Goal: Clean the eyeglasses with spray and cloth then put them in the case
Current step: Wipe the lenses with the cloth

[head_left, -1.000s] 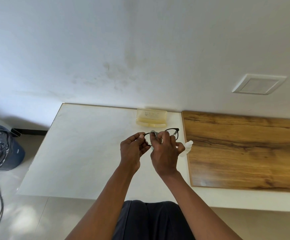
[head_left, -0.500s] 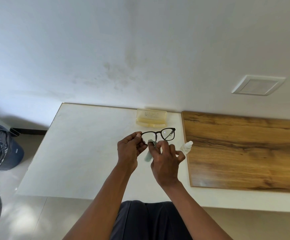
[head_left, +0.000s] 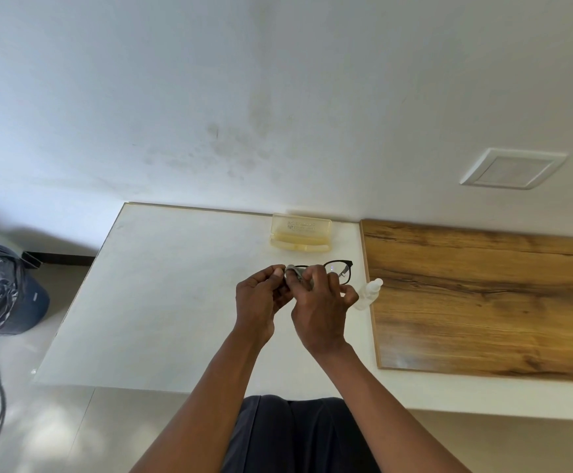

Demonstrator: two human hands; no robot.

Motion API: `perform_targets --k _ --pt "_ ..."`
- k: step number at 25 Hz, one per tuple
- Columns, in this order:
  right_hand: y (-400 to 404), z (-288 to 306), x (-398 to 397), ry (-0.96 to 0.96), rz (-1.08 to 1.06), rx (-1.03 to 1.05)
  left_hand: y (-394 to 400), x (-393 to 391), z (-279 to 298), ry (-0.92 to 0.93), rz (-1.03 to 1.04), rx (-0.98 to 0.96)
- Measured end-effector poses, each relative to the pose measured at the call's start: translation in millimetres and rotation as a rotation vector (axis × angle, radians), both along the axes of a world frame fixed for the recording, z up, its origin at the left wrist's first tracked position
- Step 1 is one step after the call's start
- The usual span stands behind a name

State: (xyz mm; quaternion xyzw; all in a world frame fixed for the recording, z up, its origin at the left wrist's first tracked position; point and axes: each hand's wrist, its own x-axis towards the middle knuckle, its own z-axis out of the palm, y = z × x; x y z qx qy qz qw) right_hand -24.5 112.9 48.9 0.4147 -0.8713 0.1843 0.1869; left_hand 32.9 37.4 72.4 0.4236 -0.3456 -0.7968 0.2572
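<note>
Case: translucent yellow, at 12 o'clock from the hands, against the wall on the white tabletop. Lid stands open, upright; embossed writing on the lid, too small to read. Lower tray appears to hold nothing, though the view into it is shallow.

Eyeglasses: dark frame, held above the tabletop, just on the near side of the case. One lens and its rim show at 1 o'clock from the right hand; the other lens is covered.

Left hand: fingers curled, pinching the frame's left end.

Right hand: fingers curled, pinching a grey cloth over the covered lens.

Spray bottle: small, clear with white cap, lying tilted at 3 o'clock from the right hand, on the tabletop's edge beside the wooden board. No label legible; contents cannot be told.

Bin with black liner at 9 o'clock, on the floor.
</note>
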Motion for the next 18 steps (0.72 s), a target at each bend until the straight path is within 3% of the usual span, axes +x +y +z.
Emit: perform_targets --k 13,18 --pt "30 -12 -6 0.097 0.005 0.077 -3 2 -5 -0.009 0.017 0.010" --pt "31 -3 -16 0.056 -0.090 -0.031 -7 3 -4 0.008 0.025 0.016"
